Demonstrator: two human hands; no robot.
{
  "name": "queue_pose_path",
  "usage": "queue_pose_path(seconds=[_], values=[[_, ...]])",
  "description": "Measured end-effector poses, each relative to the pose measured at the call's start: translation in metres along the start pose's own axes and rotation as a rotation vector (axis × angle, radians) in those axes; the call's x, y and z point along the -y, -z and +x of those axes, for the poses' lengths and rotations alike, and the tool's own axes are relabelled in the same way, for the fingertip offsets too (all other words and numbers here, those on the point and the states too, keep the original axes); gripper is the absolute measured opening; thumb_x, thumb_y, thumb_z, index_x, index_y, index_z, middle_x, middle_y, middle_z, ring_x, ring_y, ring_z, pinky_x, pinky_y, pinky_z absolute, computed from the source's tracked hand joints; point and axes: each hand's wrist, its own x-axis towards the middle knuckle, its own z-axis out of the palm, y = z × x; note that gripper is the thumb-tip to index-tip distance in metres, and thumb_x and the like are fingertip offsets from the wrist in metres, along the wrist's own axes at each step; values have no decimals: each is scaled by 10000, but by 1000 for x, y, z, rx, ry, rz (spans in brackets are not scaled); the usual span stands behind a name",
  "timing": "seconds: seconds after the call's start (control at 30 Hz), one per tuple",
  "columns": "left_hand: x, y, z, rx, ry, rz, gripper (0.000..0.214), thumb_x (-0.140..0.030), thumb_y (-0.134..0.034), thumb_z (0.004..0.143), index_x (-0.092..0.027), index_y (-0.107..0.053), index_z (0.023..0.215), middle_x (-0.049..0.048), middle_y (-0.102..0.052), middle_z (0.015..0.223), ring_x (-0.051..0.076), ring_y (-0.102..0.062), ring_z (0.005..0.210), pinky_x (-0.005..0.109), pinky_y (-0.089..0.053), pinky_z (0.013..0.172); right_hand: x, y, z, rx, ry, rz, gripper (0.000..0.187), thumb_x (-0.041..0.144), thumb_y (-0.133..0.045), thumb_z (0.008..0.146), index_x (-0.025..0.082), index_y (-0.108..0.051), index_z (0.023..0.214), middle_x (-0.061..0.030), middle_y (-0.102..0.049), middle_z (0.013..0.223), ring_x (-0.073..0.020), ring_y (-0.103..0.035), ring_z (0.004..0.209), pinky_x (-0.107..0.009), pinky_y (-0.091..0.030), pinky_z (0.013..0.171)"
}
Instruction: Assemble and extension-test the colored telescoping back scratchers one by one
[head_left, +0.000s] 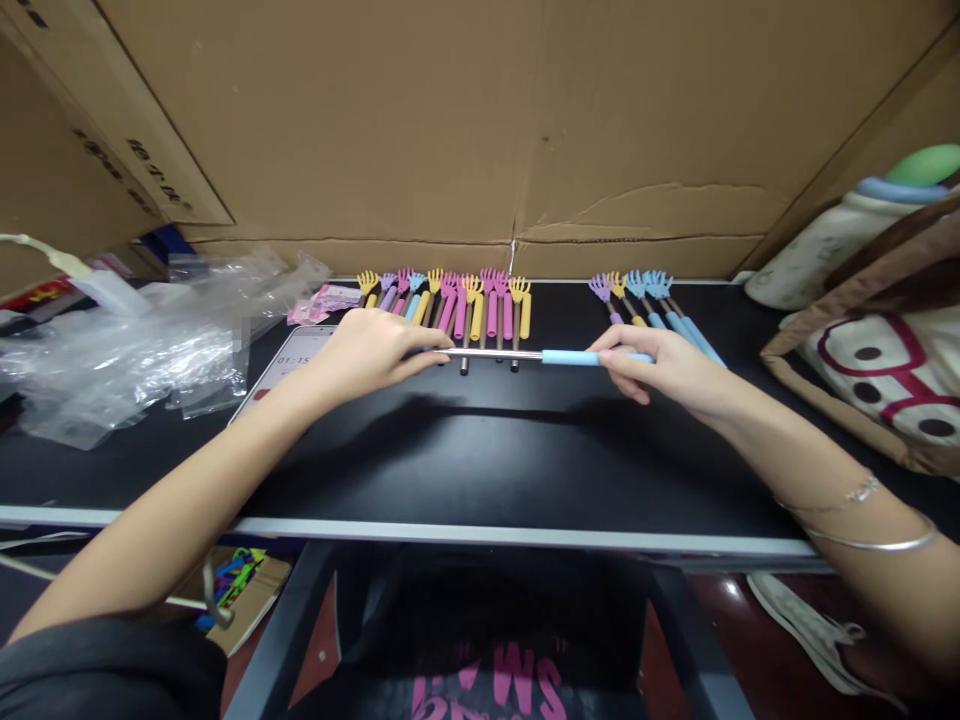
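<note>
Level above the black table, a telescopic back scratcher (566, 357) with a light blue grip and a drawn-out metal rod spans both hands. My left hand (386, 345) pinches the rod's left end, and its fingers hide the tip there. Around the blue grip, the fingers of my right hand (645, 362) are closed. Behind them stands a row of back scratcher parts, with yellow, purple, pink and blue claw heads (471, 288) and loose coloured grips (525, 315). Farther right lies a smaller group of back scratchers (660, 290) with purple, yellow and blue claws.
Clear plastic bags (150, 340) are heaped at the left beside a phone (281, 365) and pink printed packets (324, 303). At the right are a white bottle (825, 240) and a cartoon-printed bag (892, 360). A cardboard wall (450, 130) closes off the back.
</note>
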Motion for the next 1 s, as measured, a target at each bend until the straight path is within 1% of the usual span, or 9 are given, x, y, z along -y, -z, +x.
queue_pose_path(seconds=[0.2, 0.37, 0.47, 0.6, 0.7, 0.83, 0.93, 1.0], values=[[0, -6, -1, -86, -63, 0, 439, -493, -393, 1024, -257, -761, 982, 23, -796, 880, 182, -728, 755, 264, -327, 567, -4, -5, 1, 55, -61, 155, 446, 616, -664, 832, 183, -553, 833, 84, -446, 428, -74, -378, 366, -258, -264, 445], [-2, -7, -1, -116, -81, 14, 474, -512, -372, 1029, -252, -764, 974, 32, -798, 908, 182, -737, 759, 271, -326, 545, -8, -8, 1, 149, -146, 339, 408, 552, -664, 858, 207, -465, 768, 95, -399, 445, -58, -304, 334, -252, -178, 386], [-2, -7, -1, -118, -87, 37, 478, -511, -365, 1033, -253, -763, 980, 30, -797, 892, 176, -730, 746, 266, -325, 536, -8, -10, 0, 171, -160, 364, 403, 529, -639, 886, 212, -435, 744, 91, -390, 452, -54, -290, 340, -248, -159, 384], [-4, -9, -1, -108, -93, 34, 522, -524, -323, 1044, -244, -760, 985, 38, -794, 902, 176, -724, 765, 256, -351, 555, -8, -12, 0, 150, -120, 333, 416, 565, -644, 876, 210, -460, 760, 102, -353, 450, -53, -257, 373, -247, -146, 402], [-5, -10, -1, -79, -94, 5, 571, -552, -284, 1045, -234, -757, 1004, 37, -794, 917, 184, -728, 772, 263, -358, 571, -7, -15, 0, 74, -61, 265, 445, 610, -677, 828, 193, -521, 803, 106, -339, 468, -55, -250, 416, -246, -155, 419], [-6, -9, -1, -33, -89, -33, 586, -563, -279, 1043, -225, -758, 1032, 42, -793, 929, 204, -729, 770, 276, -362, 591, -3, -18, -1, -35, 12, 102, 433, 591, -699, 807, 179, -569, 841, 83, -402, 504, -65, -321, 458, -246, -214, 441], [-7, -7, 0, 1, -59, -48, 553, -558, -313, 1038, -234, -762, 1037, 50, -790, 894, 199, -719, 763, 266, -353, 594, 0, -19, -1, -71, 55, 7, 380, 543, -703, 813, 185, -584, 861, 58, -475, 551, -76, -377, 490, -246, -259, 460], [-8, -6, 0, 18, -45, -51, 526, -548, -339, 1035, -239, -765, 1035, 50, -787, 872, 193, -712, 746, 260, -343, 587, 1, -20, -1, -91, 71, -29, 354, 518, -708, 813, 187, -591, 859, 51, -492, 563, -79, -392, 497, -247, -270, 466]])
